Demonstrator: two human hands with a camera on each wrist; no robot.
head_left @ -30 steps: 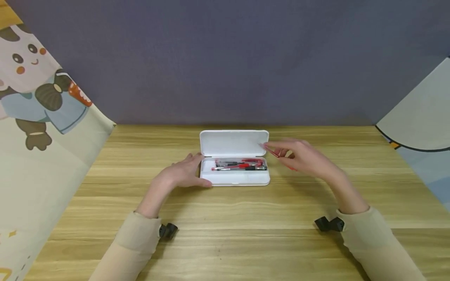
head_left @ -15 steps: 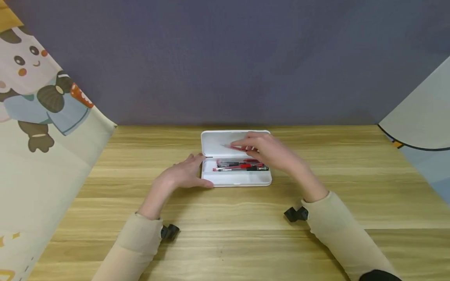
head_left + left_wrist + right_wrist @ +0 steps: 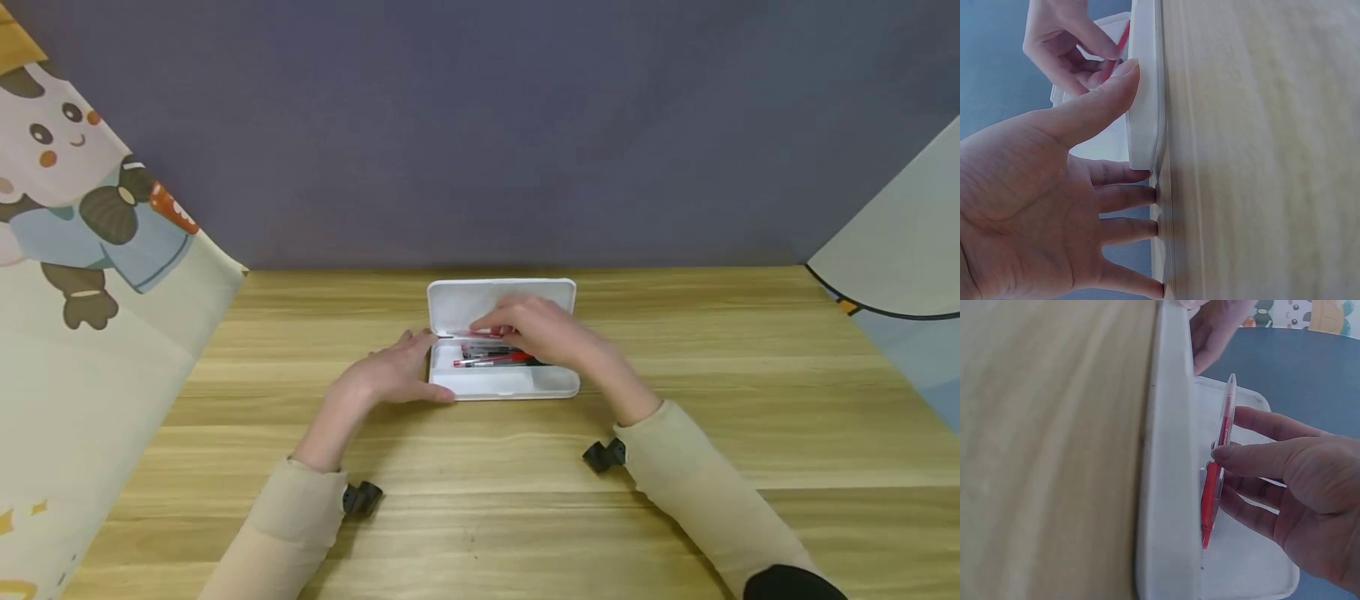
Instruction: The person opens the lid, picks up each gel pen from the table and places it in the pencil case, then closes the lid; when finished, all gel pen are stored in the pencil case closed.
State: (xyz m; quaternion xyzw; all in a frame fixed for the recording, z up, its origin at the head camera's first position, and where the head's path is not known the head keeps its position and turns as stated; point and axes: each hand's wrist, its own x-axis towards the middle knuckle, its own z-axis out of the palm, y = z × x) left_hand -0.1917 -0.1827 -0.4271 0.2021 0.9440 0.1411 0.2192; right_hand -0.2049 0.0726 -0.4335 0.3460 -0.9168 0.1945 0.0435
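A white pencil case (image 3: 487, 385) stands on the table, its hinged lid (image 3: 457, 302) raised at the back. Inside, several clear pens (image 3: 491, 360) with red and black parts lie in the rear compartment. My left hand (image 3: 393, 369) is at the case's left end, thumb on the front rim and straight fingers spread down to the table, as the left wrist view (image 3: 1054, 206) shows. Over the rear compartment, my right hand (image 3: 547, 329) pinches a clear pen with a red refill (image 3: 1227, 419) between thumb and fingers, clear end pointing left. My right hand hides part of the pens.
The wooden table (image 3: 480, 517) reaches back to a dark blue-grey backdrop (image 3: 495, 133). A cloth with a cartoon print (image 3: 97, 225) stands along the left side, and a pale panel (image 3: 900, 233) along the right. Each sleeve carries a small black camera (image 3: 363, 498).
My right hand has carried the pen left from beside the case to over its rear compartment, and has come lower. The left hand keeps its place.
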